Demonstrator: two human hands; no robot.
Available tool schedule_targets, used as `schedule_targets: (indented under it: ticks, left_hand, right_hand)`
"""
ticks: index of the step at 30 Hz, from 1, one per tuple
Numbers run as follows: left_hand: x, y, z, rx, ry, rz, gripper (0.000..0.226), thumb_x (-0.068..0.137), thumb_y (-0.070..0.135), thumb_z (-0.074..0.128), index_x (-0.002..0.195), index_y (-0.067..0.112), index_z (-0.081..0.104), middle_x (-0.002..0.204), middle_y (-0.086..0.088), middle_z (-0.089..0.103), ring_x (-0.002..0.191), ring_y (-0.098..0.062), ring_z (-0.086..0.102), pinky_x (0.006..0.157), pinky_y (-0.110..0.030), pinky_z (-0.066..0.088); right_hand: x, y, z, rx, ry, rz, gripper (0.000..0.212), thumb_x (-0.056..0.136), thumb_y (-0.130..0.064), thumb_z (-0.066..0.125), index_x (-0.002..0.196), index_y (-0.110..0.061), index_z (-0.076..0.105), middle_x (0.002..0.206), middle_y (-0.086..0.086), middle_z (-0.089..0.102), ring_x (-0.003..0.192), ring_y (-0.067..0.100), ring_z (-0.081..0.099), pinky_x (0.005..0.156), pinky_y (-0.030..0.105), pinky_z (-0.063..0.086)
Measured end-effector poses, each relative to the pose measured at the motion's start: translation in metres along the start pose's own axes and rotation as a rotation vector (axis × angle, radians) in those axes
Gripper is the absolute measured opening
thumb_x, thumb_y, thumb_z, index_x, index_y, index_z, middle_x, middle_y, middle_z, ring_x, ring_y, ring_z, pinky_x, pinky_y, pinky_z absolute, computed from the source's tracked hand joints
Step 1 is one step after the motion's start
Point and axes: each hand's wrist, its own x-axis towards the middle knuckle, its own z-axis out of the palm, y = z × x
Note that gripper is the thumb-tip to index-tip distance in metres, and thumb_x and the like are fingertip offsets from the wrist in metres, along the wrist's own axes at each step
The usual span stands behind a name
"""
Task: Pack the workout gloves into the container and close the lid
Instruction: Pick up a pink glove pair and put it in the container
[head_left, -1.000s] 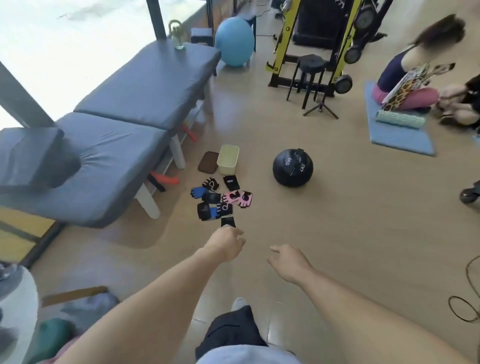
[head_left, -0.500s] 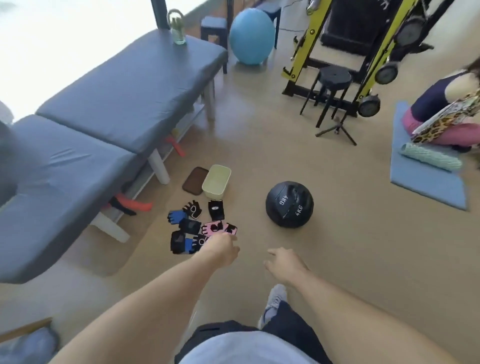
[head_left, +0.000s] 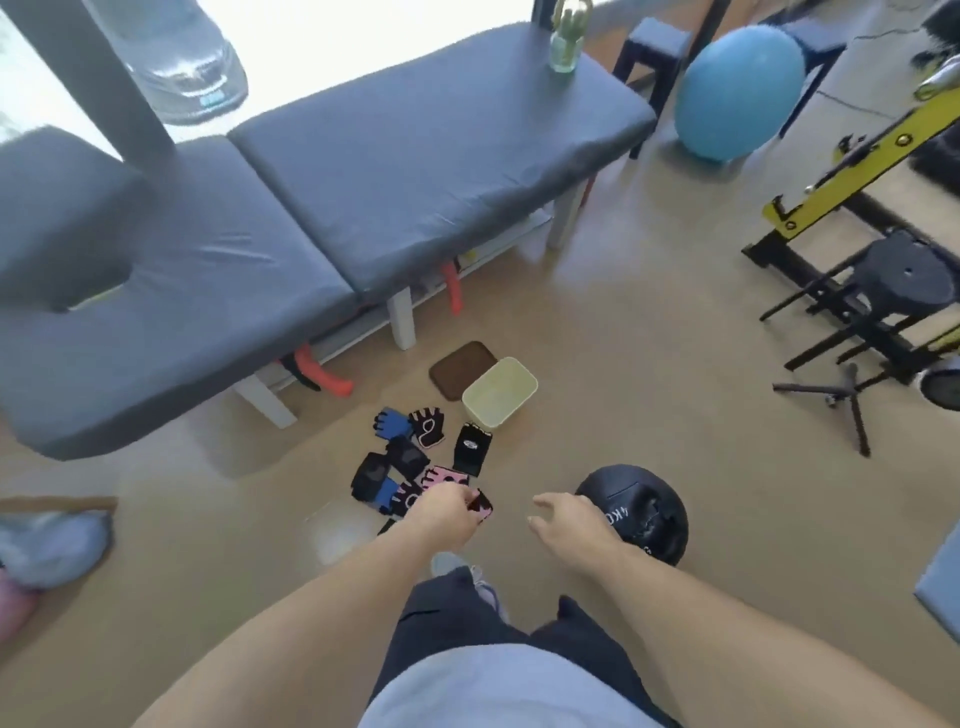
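Roughly seven gloves (head_left: 415, 462) lie loose; left hand (head_left: 444, 517) pinches one, right hand (head_left: 569, 522) slack.

Both arms reach down; left hand (head_left: 445, 514) fingers curled, right hand (head_left: 566, 522) fingers loosely spread.

The person wears a pale grey-blue fabric top (head_left: 498, 686), seen as a rounded bulge at six o'clock along the bottom edge, and dark navy trousers (head_left: 457, 618) with soft creases just above it towards twelve o'clock. Both forearms are bare, with no sleeve, watch or band showing anywhere from the lower frame corners up to the left hand (head_left: 447, 517) and the right hand (head_left: 569, 522). A light grey shoe (head_left: 449, 564) with a rounded toe pokes out from the trouser leg at about eleven o'clock of the trousers, between the two forearms.
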Motion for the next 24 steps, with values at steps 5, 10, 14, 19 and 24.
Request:
schedule_targets:
  ticks: [5, 10, 14, 19, 24]
  left_hand:
    - [0.046, 0.005, -0.031, -0.107, 0.023, -0.07, 0.035, 0.095, 0.023, 0.056, 0.127, 0.011, 0.067, 0.128, -0.005, 0.069, 0.117, -0.024, 0.063, 0.095, -0.033, 0.053]
    - [0.077, 0.01, -0.044, -0.346, 0.132, -0.151, 0.034, 0.096, 0.027, 0.055, 0.125, 0.014, 0.068, 0.125, -0.005, 0.07, 0.112, -0.024, 0.064, 0.09, -0.03, 0.051]
    - [0.101, 0.013, -0.041, -0.522, 0.179, -0.219, 0.036, 0.1, 0.03, 0.051, 0.126, 0.013, 0.069, 0.134, -0.008, 0.065, 0.12, -0.025, 0.06, 0.103, -0.039, 0.049]
    - [0.142, 0.033, -0.03, -0.648, 0.27, -0.369, 0.041, 0.105, 0.031, 0.045, 0.141, 0.016, 0.059, 0.159, -0.009, 0.035, 0.148, -0.027, 0.029, 0.122, -0.038, 0.022]
    - [0.224, 0.054, 0.007, -0.859, 0.335, -0.5, 0.038, 0.098, 0.029, 0.054, 0.136, 0.028, 0.063, 0.164, -0.004, 0.024, 0.147, -0.027, 0.032, 0.122, -0.047, 0.026]
  right_hand:
    - [0.06, -0.015, -0.046, -0.122, -0.072, -0.124, 0.043, 0.108, -0.035, 0.037, 0.145, -0.023, 0.055, 0.149, -0.002, 0.056, 0.137, 0.022, 0.05, 0.113, 0.032, 0.038]
    - [0.119, -0.038, -0.092, -0.286, -0.15, -0.236, 0.044, 0.109, -0.029, 0.034, 0.149, -0.02, 0.051, 0.155, 0.001, 0.049, 0.142, 0.022, 0.044, 0.116, 0.031, 0.033]
    - [0.181, -0.059, -0.117, -0.416, -0.244, -0.342, 0.045, 0.108, -0.032, 0.033, 0.148, -0.026, 0.051, 0.161, 0.001, 0.039, 0.148, 0.024, 0.035, 0.12, 0.035, 0.025]
    - [0.271, -0.068, -0.133, -0.653, -0.401, -0.53, 0.046, 0.104, -0.031, 0.032, 0.143, -0.031, 0.057, 0.154, -0.002, 0.05, 0.14, 0.023, 0.045, 0.112, 0.034, 0.038]
    - [0.372, -0.064, -0.112, -0.785, -0.539, -0.582, 0.044, 0.103, -0.03, 0.034, 0.128, -0.021, 0.069, 0.139, 0.002, 0.063, 0.124, 0.027, 0.057, 0.105, 0.038, 0.047]
